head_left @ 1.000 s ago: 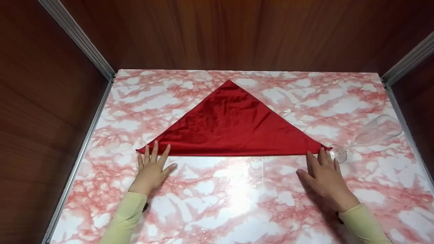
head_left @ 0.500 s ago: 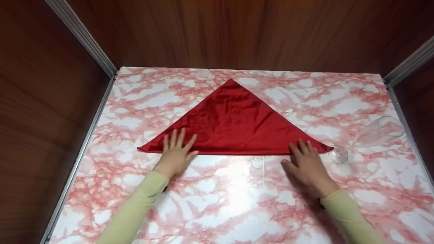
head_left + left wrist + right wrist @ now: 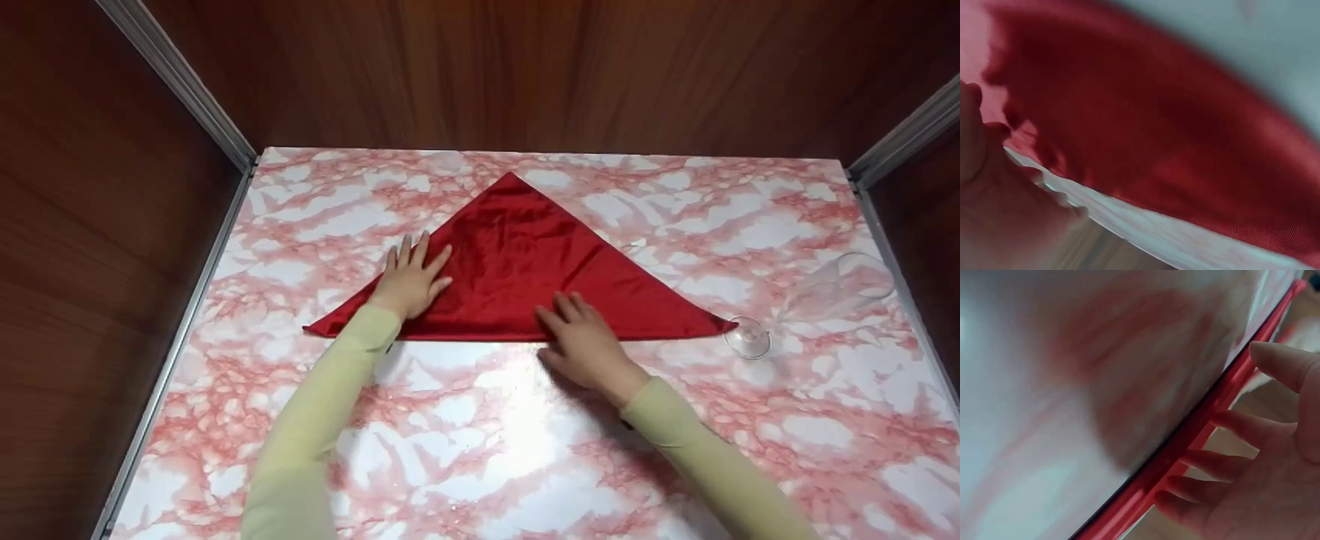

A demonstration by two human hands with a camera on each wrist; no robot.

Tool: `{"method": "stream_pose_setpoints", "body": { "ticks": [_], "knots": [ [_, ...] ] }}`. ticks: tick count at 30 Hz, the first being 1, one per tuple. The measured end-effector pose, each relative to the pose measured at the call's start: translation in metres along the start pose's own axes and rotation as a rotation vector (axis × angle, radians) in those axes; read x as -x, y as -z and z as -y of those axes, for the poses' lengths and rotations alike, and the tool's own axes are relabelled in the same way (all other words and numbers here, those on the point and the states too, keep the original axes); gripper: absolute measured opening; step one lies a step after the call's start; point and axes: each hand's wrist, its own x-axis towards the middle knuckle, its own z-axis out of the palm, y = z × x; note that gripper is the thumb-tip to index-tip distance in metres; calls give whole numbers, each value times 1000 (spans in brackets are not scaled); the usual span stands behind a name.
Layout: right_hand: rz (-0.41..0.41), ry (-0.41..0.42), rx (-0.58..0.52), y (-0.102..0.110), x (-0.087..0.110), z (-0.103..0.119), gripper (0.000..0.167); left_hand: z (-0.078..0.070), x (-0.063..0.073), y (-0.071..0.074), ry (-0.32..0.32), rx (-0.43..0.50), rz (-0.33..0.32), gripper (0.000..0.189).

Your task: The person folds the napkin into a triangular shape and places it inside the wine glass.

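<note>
Spread-fingered, the left hand (image 3: 409, 283) lies over the left slanting side of a red, satiny cloth triangle (image 3: 525, 259), fingertips pointing up toward that edge and thumb turned inward. It grips nothing. Lower and to its right, the right hand (image 3: 589, 345) reaches over the cloth's long near edge, fingers apart and relaxed, thumb just short of that edge; it grips nothing either. Whether either hand's fingertips press the fabric or hover just above it, I cannot tell.

The cloth lies flat and lightly creased between and beyond the hands: its peak rises past the left hand's fingertips, one pointed corner lies lower to that hand's left, and the other runs well out to the right hand's right. Behind each hand comes a long pale yellow-green sleeve (image 3: 311, 420). Well to the right of the right hand, a clear stemmed glass (image 3: 829, 294) lies on its side, its foot beside the cloth's corner. Under everything spreads a glossy red-and-white marbled tabletop (image 3: 442, 465), and beyond the hands stands a dark brown wood-grain panel (image 3: 555, 75).
</note>
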Motion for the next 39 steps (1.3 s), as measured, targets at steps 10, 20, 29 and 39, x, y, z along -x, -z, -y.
{"method": "stream_pose_setpoints", "body": {
  "ticks": [10,20,29,39],
  "knots": [
    [76,55,36,-9,-22,31,55,4,-27,5,-59,-57,-20,58],
    [78,63,132,-13,-24,35,47,3,-29,5,-140,-49,-42,53],
    [30,-6,29,-15,-30,36,45,6,-31,3,-131,-69,-25,55],
    [-21,-47,23,-15,-35,40,36,8,-29,-1,-122,-73,-13,56]
  ]
}}
